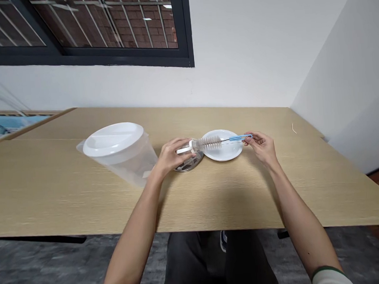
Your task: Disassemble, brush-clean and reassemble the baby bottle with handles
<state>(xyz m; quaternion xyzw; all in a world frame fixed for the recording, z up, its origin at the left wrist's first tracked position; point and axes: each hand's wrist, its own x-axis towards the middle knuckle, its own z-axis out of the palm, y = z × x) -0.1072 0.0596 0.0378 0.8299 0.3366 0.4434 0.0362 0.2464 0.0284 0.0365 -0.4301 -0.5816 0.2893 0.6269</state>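
Note:
My left hand point(174, 154) is closed around the white end of a bottle brush point(211, 143) with pale, see-through bristles. With my right hand point(263, 146) I pinch the looped end of a thin blue handle point(239, 137). A fine wire runs from this handle to the bristles; whether the two are joined I cannot tell. Both are held level above a white oval dish point(223, 155). Below my left hand lies a round metal piece with cut-out openings point(190, 163), partly hidden by the fingers.
A translucent pitcher with a white lid point(118, 140) stands left of my left hand, appearing tilted. The wooden table point(213, 201) reaches the white wall behind. A thin pale strip point(293, 128) lies at the right. A dark-framed window point(105, 57) is above.

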